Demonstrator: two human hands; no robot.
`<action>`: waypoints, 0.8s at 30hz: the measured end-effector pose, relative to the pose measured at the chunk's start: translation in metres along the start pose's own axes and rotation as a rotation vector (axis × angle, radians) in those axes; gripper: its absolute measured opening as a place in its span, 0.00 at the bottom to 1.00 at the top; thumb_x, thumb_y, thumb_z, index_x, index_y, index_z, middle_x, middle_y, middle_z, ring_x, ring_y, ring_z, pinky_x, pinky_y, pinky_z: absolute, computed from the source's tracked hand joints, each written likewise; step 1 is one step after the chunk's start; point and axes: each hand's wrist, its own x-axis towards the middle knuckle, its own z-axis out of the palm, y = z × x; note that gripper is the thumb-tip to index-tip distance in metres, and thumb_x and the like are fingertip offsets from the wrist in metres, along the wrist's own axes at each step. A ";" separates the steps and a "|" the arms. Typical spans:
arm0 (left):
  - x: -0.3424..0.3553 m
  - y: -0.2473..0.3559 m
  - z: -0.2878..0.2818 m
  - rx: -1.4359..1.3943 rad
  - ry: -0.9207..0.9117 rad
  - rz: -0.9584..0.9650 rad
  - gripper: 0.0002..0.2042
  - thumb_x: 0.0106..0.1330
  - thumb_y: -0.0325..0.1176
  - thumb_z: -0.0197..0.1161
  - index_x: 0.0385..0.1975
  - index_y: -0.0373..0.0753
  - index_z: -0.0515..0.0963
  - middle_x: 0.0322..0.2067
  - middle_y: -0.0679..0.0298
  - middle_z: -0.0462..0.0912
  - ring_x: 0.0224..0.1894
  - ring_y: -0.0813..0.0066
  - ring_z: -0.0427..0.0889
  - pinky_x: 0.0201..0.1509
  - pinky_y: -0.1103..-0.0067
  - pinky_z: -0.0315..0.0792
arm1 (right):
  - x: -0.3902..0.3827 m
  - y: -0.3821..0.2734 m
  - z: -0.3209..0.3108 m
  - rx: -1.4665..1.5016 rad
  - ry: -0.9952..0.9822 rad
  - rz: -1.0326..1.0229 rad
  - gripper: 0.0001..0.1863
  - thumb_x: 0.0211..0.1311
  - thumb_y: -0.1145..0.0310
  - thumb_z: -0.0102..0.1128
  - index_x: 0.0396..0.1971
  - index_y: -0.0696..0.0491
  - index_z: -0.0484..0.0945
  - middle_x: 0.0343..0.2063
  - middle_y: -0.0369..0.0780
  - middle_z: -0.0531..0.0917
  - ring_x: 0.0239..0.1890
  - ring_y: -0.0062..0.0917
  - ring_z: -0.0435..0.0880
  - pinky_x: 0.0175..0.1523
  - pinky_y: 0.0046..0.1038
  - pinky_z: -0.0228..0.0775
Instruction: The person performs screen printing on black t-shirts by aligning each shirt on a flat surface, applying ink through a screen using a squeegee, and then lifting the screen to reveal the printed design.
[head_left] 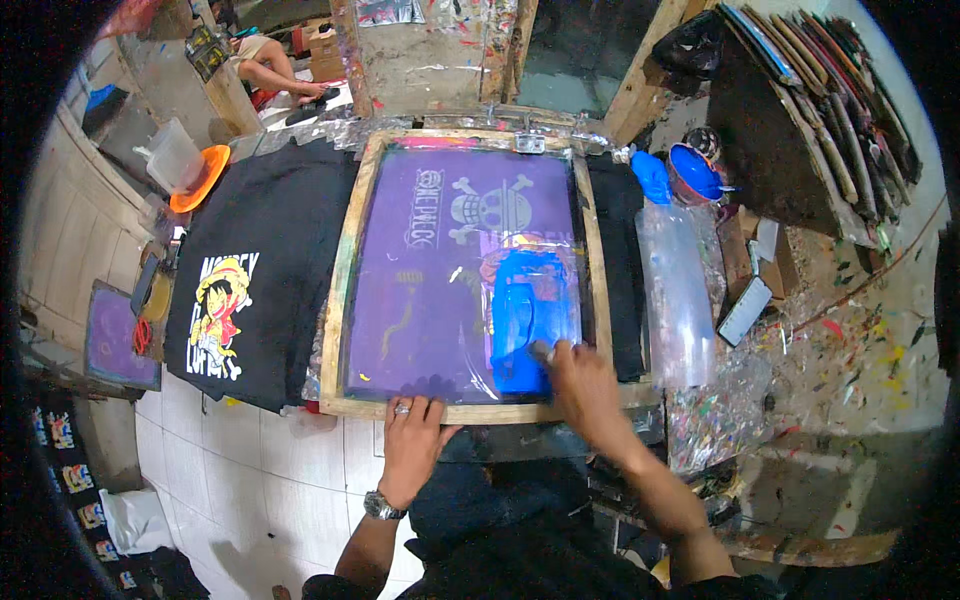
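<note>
A wood-framed printing screen [591, 250] with purple mesh [410, 310] lies before me, bearing skull and lettering stencils. Thick blue ink [520, 300] covers its lower right part. My right hand [585, 395] is closed round a squeegee handle [542, 352] at the ink's lower right; the tool's blade is hard to make out. My left hand [413, 445] grips the frame's near bar, fingers curled over it. A black T-shirt [255, 185] with a cartoon figure print lies to the left of the screen. More black fabric [620, 280] shows along the screen's right side.
A blue-ink bowl [692, 170], plastic sheet [675, 300] and cardboard box [740, 240] sit to the right, stacked screens [830, 100] behind. An orange plate [208, 185] with a container is at left. Another person's bare legs [270, 75] show beyond the table.
</note>
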 end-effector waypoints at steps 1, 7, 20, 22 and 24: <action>0.000 -0.001 0.001 0.000 0.000 0.008 0.17 0.58 0.40 0.72 0.41 0.35 0.79 0.37 0.55 0.76 0.45 0.54 0.78 0.60 0.59 0.68 | 0.000 -0.002 -0.005 0.066 -0.064 -0.023 0.15 0.63 0.67 0.61 0.45 0.54 0.69 0.31 0.54 0.82 0.33 0.55 0.83 0.35 0.53 0.74; -0.001 -0.003 -0.004 0.026 0.000 0.011 0.18 0.59 0.41 0.72 0.41 0.35 0.79 0.37 0.55 0.77 0.45 0.53 0.78 0.60 0.58 0.69 | 0.121 0.026 -0.004 0.038 0.028 -0.279 0.19 0.61 0.63 0.63 0.50 0.51 0.71 0.32 0.50 0.85 0.37 0.49 0.86 0.43 0.51 0.73; 0.004 -0.004 -0.007 0.001 -0.101 -0.037 0.20 0.56 0.45 0.74 0.41 0.38 0.81 0.38 0.56 0.79 0.43 0.52 0.79 0.51 0.58 0.70 | -0.024 0.006 -0.006 -0.140 -0.068 -0.402 0.19 0.57 0.62 0.67 0.49 0.45 0.75 0.36 0.37 0.82 0.44 0.32 0.84 0.70 0.62 0.49; 0.010 -0.008 -0.010 0.079 -0.069 0.020 0.22 0.57 0.50 0.72 0.42 0.40 0.83 0.38 0.56 0.80 0.41 0.52 0.80 0.46 0.60 0.72 | -0.028 0.002 -0.013 -0.166 0.063 -0.389 0.22 0.55 0.60 0.69 0.49 0.46 0.76 0.38 0.37 0.81 0.47 0.30 0.82 0.70 0.62 0.48; 0.014 -0.006 -0.025 0.092 -0.082 0.046 0.22 0.57 0.51 0.72 0.43 0.40 0.83 0.39 0.56 0.81 0.42 0.53 0.81 0.48 0.61 0.72 | -0.031 -0.006 -0.016 -0.128 0.246 -0.338 0.23 0.54 0.54 0.71 0.47 0.48 0.79 0.43 0.38 0.78 0.50 0.29 0.78 0.70 0.61 0.45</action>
